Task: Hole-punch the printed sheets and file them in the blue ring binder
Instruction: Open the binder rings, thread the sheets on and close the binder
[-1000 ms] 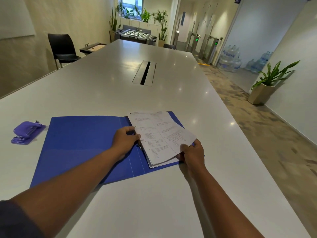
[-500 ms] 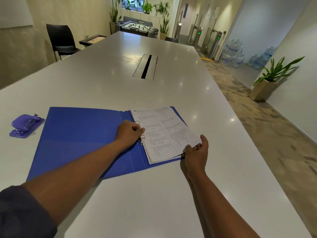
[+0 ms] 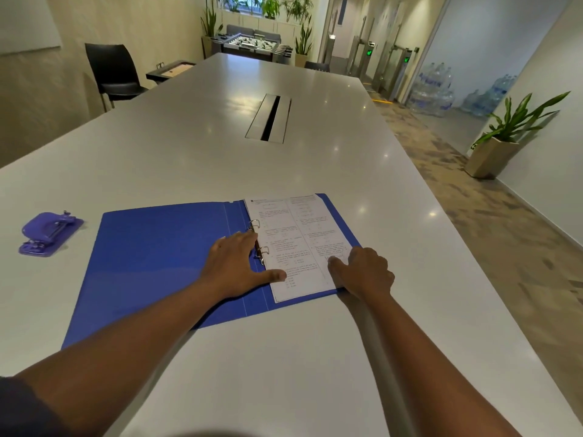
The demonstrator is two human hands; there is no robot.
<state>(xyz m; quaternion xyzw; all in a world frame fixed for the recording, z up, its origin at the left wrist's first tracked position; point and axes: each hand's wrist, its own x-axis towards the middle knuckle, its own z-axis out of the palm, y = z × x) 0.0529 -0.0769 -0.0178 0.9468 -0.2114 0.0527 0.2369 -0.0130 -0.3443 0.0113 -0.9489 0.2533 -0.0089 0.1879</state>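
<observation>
Filing stage — entry for the items under my fingers.

Item: printed sheets (image 3: 303,244), lying flat on the right half of the blue ring binder (image 3: 164,257), their punched edge threaded on the two rings (image 3: 258,238). My left hand (image 3: 236,266) lies spread on the binder's spine strip, fingers straight toward the rings and gripping nothing, thumb (image 3: 277,275) reaching onto the near left corner of the sheets. My right hand (image 3: 362,272) rests on the sheets' near right corner, fingers bent downward onto the paper; whether they press or pinch its edge I cannot tell.

Risks, as I judge them: I cannot tell whether the rings are fully shut — if not, the stack could slip off when the cover comes over. If my right fingertips drag sideways, the paper may tear at the punched holes. Folding the cover with my left fingers beside the rings could trap them.

Orientation: the sheets' long axis runs away from my fingertips, leaning slightly left, top edge at the far end. The binder lies open, its long spread running from beyond my left fingers to under my right ones.

Also present: purple hole punch (image 3: 47,233), well left of my left hand, on the white table (image 3: 284,357).
</observation>
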